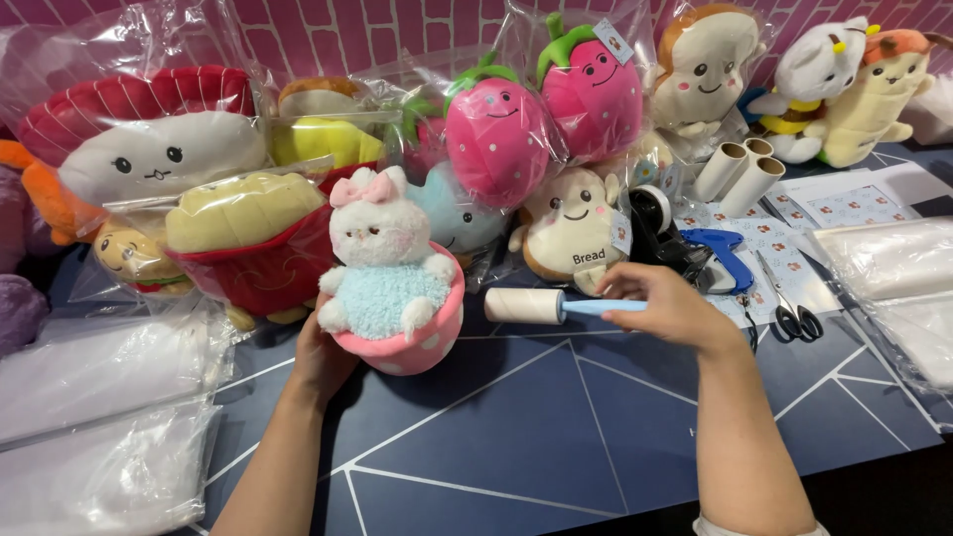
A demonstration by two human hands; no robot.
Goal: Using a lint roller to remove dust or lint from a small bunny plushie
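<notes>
The left hand (323,357) cups the back and underside of a plush toy (390,283), a white bunny with a pink bow sitting in a pink spotted cup, and holds it upright on the dark blue table (516,427), its face turned toward the camera. The right hand (667,306) is closed around the light blue handle of a lint roller (541,306), fingers pinched over the grip.

The roller lies level, its long axis running left to right, with the white roll end pointing at the plush toy and the handle end in the right hand. The roll sits just beside the cup's right rim, near but apart from it; a narrow strip of table shows between them. So the plush toy lies directly left of the roller's tip, along the roller's own line, and the right hand is behind it on that same line.

Behind both stand bagged plush toys, including pink strawberries (496,134). Scissors (789,303) lie to the right.
</notes>
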